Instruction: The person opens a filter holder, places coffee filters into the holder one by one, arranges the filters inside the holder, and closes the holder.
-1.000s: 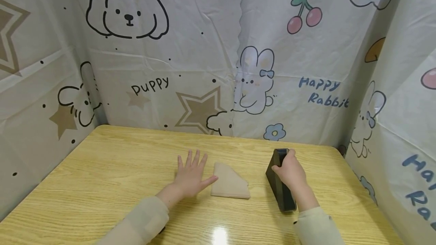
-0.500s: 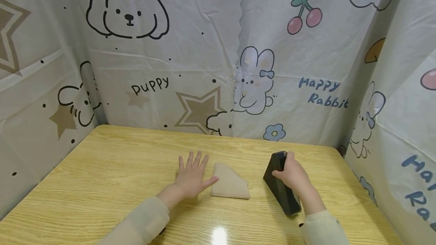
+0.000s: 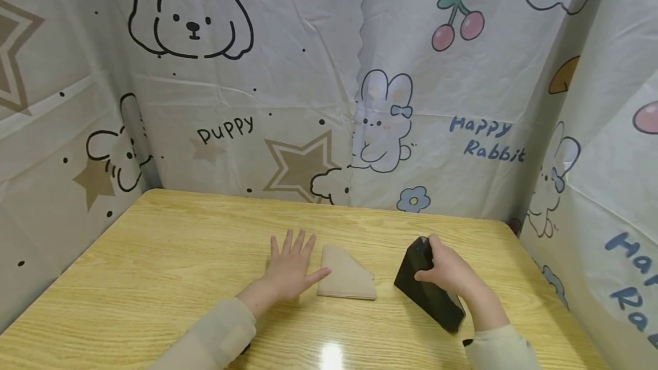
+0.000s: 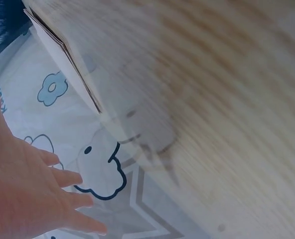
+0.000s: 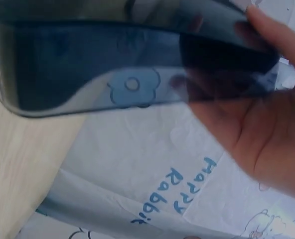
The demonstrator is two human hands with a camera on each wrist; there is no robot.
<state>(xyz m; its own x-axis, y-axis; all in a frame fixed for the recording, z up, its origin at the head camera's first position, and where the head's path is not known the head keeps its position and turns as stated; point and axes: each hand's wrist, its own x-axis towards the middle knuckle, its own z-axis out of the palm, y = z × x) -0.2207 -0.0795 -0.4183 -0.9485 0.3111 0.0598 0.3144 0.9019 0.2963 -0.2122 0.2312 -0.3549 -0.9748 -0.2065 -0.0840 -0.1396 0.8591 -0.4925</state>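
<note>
A small stack of brown paper coffee filters [image 3: 346, 276] lies flat on the wooden table, its slanted side to the right. Just left of it my left hand [image 3: 288, 273] is held palm down with fingers spread, the thumb tip overlapping the stack's left edge in the head view. My right hand [image 3: 454, 270] grips a dark, smoky see-through plastic case [image 3: 429, 293] near its far end, thumb on the left side. In the right wrist view the case [image 5: 87, 74] spans the top, and fingers show through its tinted wall. The filters' edges [image 4: 63, 52] appear in the left wrist view.
The wood-grain table [image 3: 180, 244] is bounded at the back and sides by a printed fabric curtain [image 3: 257, 84] with puppies, rabbits and stars. A bright light reflection falls near the table's front middle.
My right hand has swung the case: its near end moved right and toward me, its far end slightly left and nearer, so it lies more slanted. The left hand and filters stay nearly still.
</note>
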